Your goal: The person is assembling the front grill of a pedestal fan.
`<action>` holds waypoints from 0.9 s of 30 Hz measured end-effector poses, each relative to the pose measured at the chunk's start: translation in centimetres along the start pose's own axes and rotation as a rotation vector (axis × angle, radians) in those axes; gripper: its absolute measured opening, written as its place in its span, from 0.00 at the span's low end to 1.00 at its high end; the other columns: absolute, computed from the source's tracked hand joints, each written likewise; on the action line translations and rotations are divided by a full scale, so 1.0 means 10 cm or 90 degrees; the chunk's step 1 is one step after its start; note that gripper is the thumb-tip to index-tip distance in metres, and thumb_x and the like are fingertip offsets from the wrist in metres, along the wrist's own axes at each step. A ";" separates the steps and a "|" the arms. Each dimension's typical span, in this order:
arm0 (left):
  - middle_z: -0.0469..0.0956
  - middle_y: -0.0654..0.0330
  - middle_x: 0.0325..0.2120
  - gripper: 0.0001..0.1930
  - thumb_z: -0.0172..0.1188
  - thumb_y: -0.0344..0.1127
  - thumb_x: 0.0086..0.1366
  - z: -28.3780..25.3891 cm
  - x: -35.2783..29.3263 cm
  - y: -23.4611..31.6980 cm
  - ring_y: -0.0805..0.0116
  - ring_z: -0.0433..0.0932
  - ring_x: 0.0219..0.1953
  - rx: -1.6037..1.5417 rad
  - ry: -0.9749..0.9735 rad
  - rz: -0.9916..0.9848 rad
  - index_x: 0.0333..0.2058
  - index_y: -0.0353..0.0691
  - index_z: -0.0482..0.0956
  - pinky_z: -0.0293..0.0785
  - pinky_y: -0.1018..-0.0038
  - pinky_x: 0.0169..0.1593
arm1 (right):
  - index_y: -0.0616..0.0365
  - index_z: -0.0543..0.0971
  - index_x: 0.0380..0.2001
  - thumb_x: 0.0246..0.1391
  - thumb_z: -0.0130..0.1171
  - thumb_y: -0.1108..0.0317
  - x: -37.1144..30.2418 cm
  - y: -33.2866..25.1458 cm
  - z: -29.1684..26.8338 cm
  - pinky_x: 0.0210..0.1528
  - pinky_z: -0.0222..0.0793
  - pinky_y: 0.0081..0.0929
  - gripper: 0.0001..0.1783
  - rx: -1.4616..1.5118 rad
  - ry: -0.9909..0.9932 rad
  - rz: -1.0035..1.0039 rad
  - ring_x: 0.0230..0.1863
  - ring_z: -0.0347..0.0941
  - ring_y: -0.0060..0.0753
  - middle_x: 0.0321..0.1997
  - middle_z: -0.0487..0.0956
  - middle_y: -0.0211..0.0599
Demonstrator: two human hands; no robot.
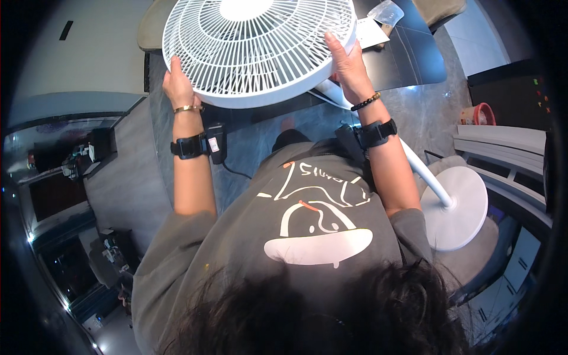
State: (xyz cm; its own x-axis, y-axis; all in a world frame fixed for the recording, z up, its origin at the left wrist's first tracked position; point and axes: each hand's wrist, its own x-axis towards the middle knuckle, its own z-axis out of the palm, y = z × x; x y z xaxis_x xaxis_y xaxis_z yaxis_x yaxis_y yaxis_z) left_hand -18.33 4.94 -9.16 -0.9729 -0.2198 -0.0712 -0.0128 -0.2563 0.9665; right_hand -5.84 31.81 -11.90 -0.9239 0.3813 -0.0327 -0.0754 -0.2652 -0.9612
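Between my two hands is a white round fan head (254, 97), its ribbed grille facing up. My left hand (179, 86) grips its left rim, thumb on top. My right hand (350, 70) clasps the right rim, thumb pressed on the edge of the grille; the other fingers are partly hidden underneath. A white pole (426, 173) slants from a round white base (464, 207) at the right, passing behind my right forearm toward the fan head. Where pole and fan head meet is hidden.
A dark table (408, 53) lies beyond the fan, with white paper (370, 34) and a clear plastic package (386, 13) on it. Beige chairs (152, 26) flank it. Right of me are a red tub (485, 114) and a white ridged unit (497, 148).
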 end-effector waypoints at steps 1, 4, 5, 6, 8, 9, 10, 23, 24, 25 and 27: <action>0.76 0.50 0.36 0.19 0.49 0.37 0.63 0.01 0.01 0.00 0.63 0.78 0.34 0.017 0.010 0.005 0.44 0.24 0.68 0.75 0.71 0.37 | 0.60 0.58 0.54 0.48 0.58 0.46 -0.02 -0.06 0.03 0.35 0.74 0.25 0.38 0.042 -0.038 0.066 0.43 0.72 0.28 0.46 0.71 0.39; 0.77 0.50 0.34 0.18 0.53 0.38 0.62 -0.01 0.13 -0.08 0.64 0.78 0.32 0.023 0.034 0.012 0.40 0.25 0.70 0.75 0.71 0.35 | 0.58 0.61 0.53 0.47 0.58 0.44 -0.04 -0.07 0.07 0.37 0.74 0.32 0.38 0.033 -0.014 0.112 0.45 0.71 0.30 0.47 0.71 0.37; 0.77 0.50 0.34 0.18 0.53 0.38 0.62 -0.02 0.14 -0.08 0.65 0.78 0.32 0.016 0.041 0.010 0.40 0.25 0.70 0.75 0.71 0.35 | 0.57 0.61 0.53 0.47 0.58 0.45 -0.03 -0.06 0.07 0.38 0.74 0.35 0.37 0.027 -0.011 0.110 0.45 0.71 0.30 0.47 0.71 0.37; 0.77 0.50 0.34 0.18 0.53 0.38 0.62 -0.01 0.15 -0.09 0.65 0.78 0.32 0.026 0.042 0.011 0.40 0.25 0.70 0.75 0.71 0.35 | 0.57 0.61 0.53 0.47 0.58 0.45 0.01 -0.04 0.03 0.38 0.73 0.39 0.37 0.026 -0.031 0.114 0.46 0.71 0.31 0.47 0.71 0.36; 0.77 0.50 0.34 0.18 0.52 0.38 0.62 -0.01 0.15 -0.08 0.65 0.78 0.32 0.035 0.041 0.012 0.40 0.25 0.70 0.75 0.72 0.36 | 0.56 0.61 0.53 0.47 0.58 0.46 0.01 -0.02 0.00 0.38 0.73 0.39 0.37 0.040 -0.036 0.121 0.46 0.70 0.32 0.48 0.71 0.36; 0.76 0.50 0.35 0.18 0.52 0.38 0.62 -0.03 0.14 -0.08 0.65 0.78 0.33 0.034 0.026 0.012 0.41 0.25 0.69 0.74 0.72 0.36 | 0.56 0.61 0.53 0.47 0.58 0.46 0.01 -0.02 0.01 0.38 0.73 0.39 0.36 0.053 -0.042 0.128 0.47 0.70 0.32 0.48 0.70 0.36; 0.76 0.50 0.36 0.18 0.52 0.38 0.62 -0.03 0.13 -0.07 0.65 0.77 0.34 0.033 0.010 0.012 0.42 0.25 0.69 0.74 0.72 0.37 | 0.55 0.60 0.54 0.48 0.57 0.47 0.00 -0.05 0.03 0.40 0.72 0.41 0.36 0.057 -0.022 0.152 0.49 0.69 0.33 0.49 0.70 0.36; 0.77 0.50 0.36 0.24 0.57 0.45 0.56 -0.29 0.53 -0.29 0.67 0.76 0.36 0.255 -0.045 0.027 0.39 0.24 0.74 0.70 0.72 0.40 | 0.54 0.60 0.56 0.48 0.58 0.49 0.01 -0.12 0.02 0.46 0.69 0.46 0.36 0.033 -0.047 0.182 0.53 0.65 0.35 0.53 0.67 0.36; 0.78 0.50 0.35 0.24 0.58 0.45 0.56 -0.26 0.53 -0.26 0.67 0.76 0.35 0.272 -0.033 0.007 0.38 0.24 0.75 0.71 0.72 0.39 | 0.54 0.60 0.55 0.48 0.59 0.50 0.00 -0.13 0.02 0.46 0.69 0.45 0.35 0.017 -0.038 0.189 0.53 0.65 0.34 0.52 0.67 0.35; 0.78 0.49 0.34 0.24 0.59 0.45 0.55 -0.25 0.55 -0.24 0.67 0.76 0.34 0.289 -0.021 -0.013 0.38 0.24 0.75 0.71 0.71 0.38 | 0.54 0.60 0.55 0.48 0.59 0.50 0.00 -0.13 0.01 0.46 0.69 0.45 0.35 0.017 -0.037 0.189 0.53 0.65 0.34 0.52 0.67 0.35; 0.78 0.51 0.33 0.23 0.60 0.44 0.54 -0.27 0.60 -0.23 0.67 0.77 0.33 0.332 -0.015 -0.013 0.36 0.23 0.76 0.71 0.72 0.37 | 0.57 0.62 0.51 0.41 0.66 0.51 0.01 -0.14 -0.03 0.35 0.72 0.37 0.37 0.011 -0.040 0.115 0.44 0.70 0.35 0.44 0.72 0.38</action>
State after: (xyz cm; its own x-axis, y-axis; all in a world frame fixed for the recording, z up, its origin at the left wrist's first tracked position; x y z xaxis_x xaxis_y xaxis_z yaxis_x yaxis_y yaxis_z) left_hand -23.49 1.64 -12.50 -0.9762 -0.1966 -0.0917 -0.1393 0.2437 0.9598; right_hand -5.71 32.45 -10.65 -0.9447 0.2698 -0.1865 0.0879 -0.3395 -0.9365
